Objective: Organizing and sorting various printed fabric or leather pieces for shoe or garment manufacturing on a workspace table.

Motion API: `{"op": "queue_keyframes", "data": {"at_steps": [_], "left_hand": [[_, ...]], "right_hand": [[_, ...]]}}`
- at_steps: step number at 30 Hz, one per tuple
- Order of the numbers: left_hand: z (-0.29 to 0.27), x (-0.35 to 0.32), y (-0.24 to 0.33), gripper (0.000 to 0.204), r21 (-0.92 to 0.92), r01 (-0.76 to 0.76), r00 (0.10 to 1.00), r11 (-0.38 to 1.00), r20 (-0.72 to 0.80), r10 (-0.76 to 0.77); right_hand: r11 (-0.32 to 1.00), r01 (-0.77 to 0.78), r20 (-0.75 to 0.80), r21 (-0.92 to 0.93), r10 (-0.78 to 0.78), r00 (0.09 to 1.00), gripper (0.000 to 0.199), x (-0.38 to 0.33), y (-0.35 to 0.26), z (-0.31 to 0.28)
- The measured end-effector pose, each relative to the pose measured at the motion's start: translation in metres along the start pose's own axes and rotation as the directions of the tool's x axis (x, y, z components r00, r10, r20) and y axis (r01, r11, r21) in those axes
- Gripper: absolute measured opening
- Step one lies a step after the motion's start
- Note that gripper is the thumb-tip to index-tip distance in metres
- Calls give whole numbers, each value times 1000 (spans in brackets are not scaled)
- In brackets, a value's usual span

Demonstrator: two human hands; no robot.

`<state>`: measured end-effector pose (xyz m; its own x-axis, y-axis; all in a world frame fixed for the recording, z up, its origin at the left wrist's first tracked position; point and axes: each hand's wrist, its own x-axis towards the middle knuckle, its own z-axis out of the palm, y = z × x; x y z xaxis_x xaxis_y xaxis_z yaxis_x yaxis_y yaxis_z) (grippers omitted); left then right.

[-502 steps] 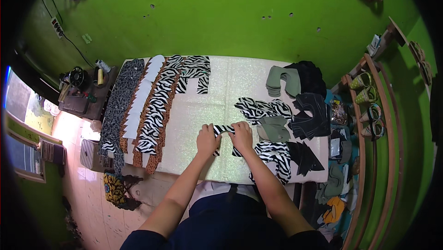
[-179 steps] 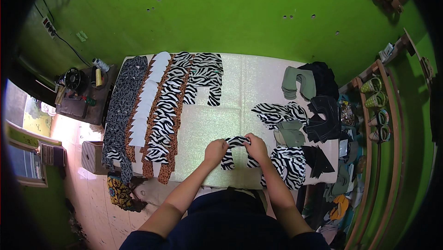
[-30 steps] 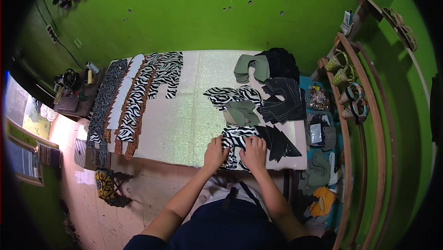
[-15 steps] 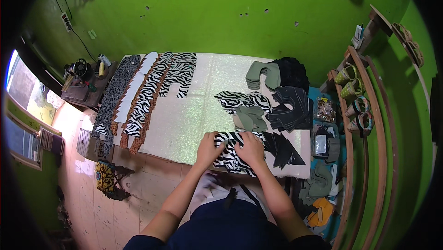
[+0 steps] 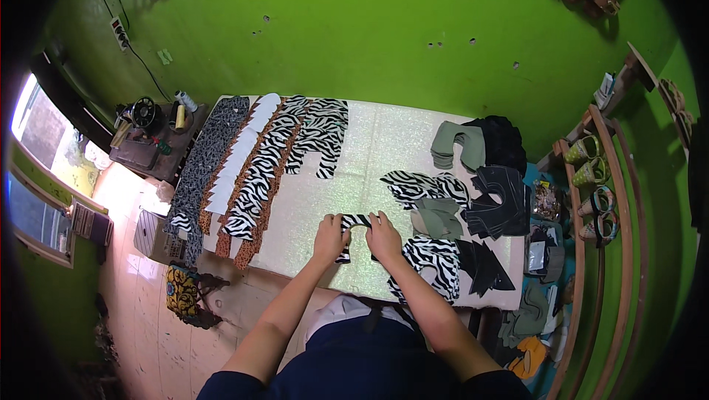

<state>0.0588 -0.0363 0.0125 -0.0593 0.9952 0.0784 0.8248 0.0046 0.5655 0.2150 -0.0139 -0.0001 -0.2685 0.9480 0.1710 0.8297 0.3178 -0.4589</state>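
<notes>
A U-shaped zebra-print cut piece (image 5: 357,220) is held over the near part of the table, its curve pointing away from me. My left hand (image 5: 330,240) grips one arm of the U, and my right hand (image 5: 384,240) grips the other; the fingers hide much of both sides. Right beside my right forearm lies a stack of similar zebra-print pieces (image 5: 445,267), partly covered by that arm. Olive-green cut pieces (image 5: 441,217) lie just beyond this stack. Black pointed pieces (image 5: 487,271) sit to its right.
Overlapping zebra, white, leopard and grey strips cover the left of the pale table (image 5: 362,134). More zebra, olive and black pieces (image 5: 496,199) lie at the right. A sewing machine (image 5: 144,113) stands at far left, a wooden shoe rack (image 5: 583,200) at right.
Both hands have moved left off the zebra-print stack, and a single U-shaped piece is now between them. The whole view has shifted, so the table appears further right and lower.
</notes>
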Motion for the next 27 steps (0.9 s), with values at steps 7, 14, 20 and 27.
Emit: {"op": "queue_keyframes", "data": {"at_steps": [7,14,20,27], "left_hand": [[13,14,-15,42,68,-158,985,985,-51,162],[7,33,-6,35,0,-217,976,976,-3,217],[10,69,8,33,3,-303,953,953,-7,303],[8,96,24,37,-95,-209,970,973,105,219]], "right_hand": [[993,62,-117,-98,-73,990,37,0,6,15],[985,-167,-235,-45,152,960,29,48,14,-16],[865,-449,-237,-224,398,886,36,105,55,-34],[841,-523,-148,-137,504,851,37,119,57,-30]]}}
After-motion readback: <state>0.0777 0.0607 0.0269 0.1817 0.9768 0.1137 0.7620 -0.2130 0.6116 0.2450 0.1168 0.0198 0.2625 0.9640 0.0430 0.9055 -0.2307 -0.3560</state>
